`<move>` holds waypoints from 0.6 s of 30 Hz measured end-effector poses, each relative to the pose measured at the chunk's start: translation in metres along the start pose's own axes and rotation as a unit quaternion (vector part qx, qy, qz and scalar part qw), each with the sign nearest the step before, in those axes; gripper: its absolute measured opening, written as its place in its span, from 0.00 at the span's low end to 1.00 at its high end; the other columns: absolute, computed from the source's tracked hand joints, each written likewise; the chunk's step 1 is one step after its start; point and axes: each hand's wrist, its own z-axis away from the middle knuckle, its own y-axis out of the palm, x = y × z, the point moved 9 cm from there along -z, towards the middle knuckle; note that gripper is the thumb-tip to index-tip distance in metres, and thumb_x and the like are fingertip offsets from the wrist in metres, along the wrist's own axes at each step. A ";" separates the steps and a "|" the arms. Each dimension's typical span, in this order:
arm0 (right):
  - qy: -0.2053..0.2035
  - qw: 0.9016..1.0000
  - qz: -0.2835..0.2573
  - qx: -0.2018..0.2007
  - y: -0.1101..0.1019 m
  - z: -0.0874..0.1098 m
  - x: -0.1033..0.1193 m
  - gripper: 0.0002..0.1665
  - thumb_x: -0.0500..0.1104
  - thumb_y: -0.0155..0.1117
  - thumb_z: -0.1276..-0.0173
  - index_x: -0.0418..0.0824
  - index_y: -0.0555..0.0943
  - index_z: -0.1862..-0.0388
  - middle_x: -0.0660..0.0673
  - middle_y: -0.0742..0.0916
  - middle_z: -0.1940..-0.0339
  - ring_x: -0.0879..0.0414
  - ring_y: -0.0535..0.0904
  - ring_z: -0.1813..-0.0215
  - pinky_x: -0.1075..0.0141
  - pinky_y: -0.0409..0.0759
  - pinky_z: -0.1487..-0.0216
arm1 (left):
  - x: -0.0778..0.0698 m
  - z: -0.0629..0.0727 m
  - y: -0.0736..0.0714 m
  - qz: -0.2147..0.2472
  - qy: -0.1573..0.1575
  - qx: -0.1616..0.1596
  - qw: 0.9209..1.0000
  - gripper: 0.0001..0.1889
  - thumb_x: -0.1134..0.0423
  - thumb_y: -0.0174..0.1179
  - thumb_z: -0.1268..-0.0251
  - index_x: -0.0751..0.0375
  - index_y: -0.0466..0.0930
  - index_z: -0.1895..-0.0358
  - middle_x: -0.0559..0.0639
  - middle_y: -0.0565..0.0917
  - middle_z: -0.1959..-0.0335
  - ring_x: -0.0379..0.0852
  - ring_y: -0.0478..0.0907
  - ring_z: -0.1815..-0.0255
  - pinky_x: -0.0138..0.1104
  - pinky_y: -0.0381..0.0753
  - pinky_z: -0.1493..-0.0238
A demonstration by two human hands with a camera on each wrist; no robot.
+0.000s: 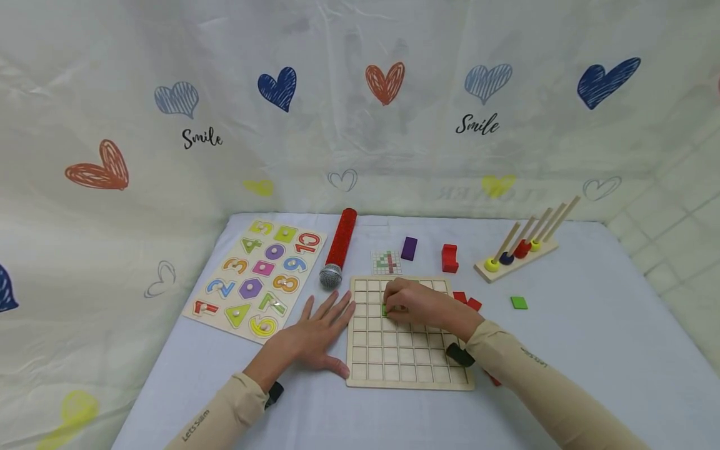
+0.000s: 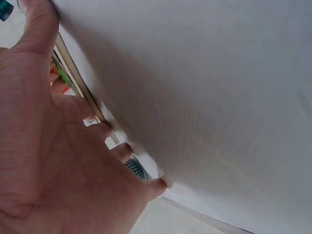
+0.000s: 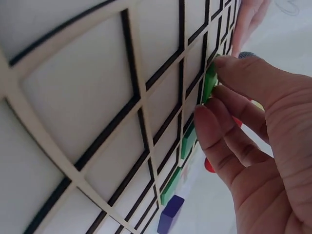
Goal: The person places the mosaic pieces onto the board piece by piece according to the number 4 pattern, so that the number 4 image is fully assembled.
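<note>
A green tile is standing tilted between the thumb and fingertips of the right hand, which are pinching it narrowly over the upper left part of a wooden grid board; whether its lower edge is touching a cell, one cannot tell. Two more green tiles are sitting in the grid just past those fingertips, hidden from the head view by the hand. The left hand is holding nothing: its fingers are spreading wide along the board's left edge, the thumb reaching the near left corner.

Beyond the right fingers, past the board's far edge, a small pattern card is lying, with a purple block just beside it and a red notched block farther right. Two red tiles are resting right of the right fingers, by the board's edge, and a loose green square is lying farther out. Behind that, a peg stand is carrying coloured beads. Beyond the left fingertips, a red microphone is pointing its silver head toward them, and a number puzzle is lying to their left.
</note>
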 end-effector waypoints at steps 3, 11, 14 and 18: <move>0.007 1.000 0.002 0.010 0.000 0.000 0.000 0.03 0.34 0.77 0.32 0.39 0.92 0.60 0.46 0.89 0.57 0.56 0.82 0.55 0.67 0.88 0.51 | 0.001 -0.001 0.001 -0.002 0.000 -0.002 1.000 0.68 0.20 0.66 0.45 0.51 0.41 0.10 0.50 0.38 0.07 0.58 0.34 0.07 0.68 0.39 0.12; 0.014 1.000 0.004 0.007 -0.006 0.006 0.004 0.06 0.36 0.77 0.31 0.39 0.92 0.56 0.44 0.89 0.54 0.54 0.83 0.52 0.63 0.88 0.49 | 0.001 -0.001 0.001 -0.001 0.001 0.000 1.000 0.69 0.20 0.66 0.46 0.51 0.41 0.10 0.51 0.39 0.07 0.58 0.34 0.07 0.68 0.39 0.12; 0.024 1.000 0.004 0.002 -0.010 0.010 0.002 0.08 0.37 0.77 0.31 0.40 0.92 0.54 0.45 0.89 0.53 0.55 0.82 0.51 0.63 0.89 0.48 | 0.001 0.000 0.001 -0.004 -0.003 0.000 1.000 0.69 0.20 0.66 0.46 0.51 0.41 0.10 0.50 0.39 0.07 0.58 0.34 0.07 0.68 0.39 0.12; 0.045 0.999 0.008 -0.001 -0.016 0.020 -0.006 0.10 0.39 0.78 0.31 0.41 0.92 0.52 0.46 0.89 0.51 0.55 0.83 0.50 0.63 0.90 0.48 | 0.001 -0.001 0.001 -0.007 -0.004 -0.001 1.000 0.68 0.20 0.67 0.45 0.51 0.41 0.10 0.50 0.39 0.07 0.58 0.34 0.07 0.68 0.39 0.12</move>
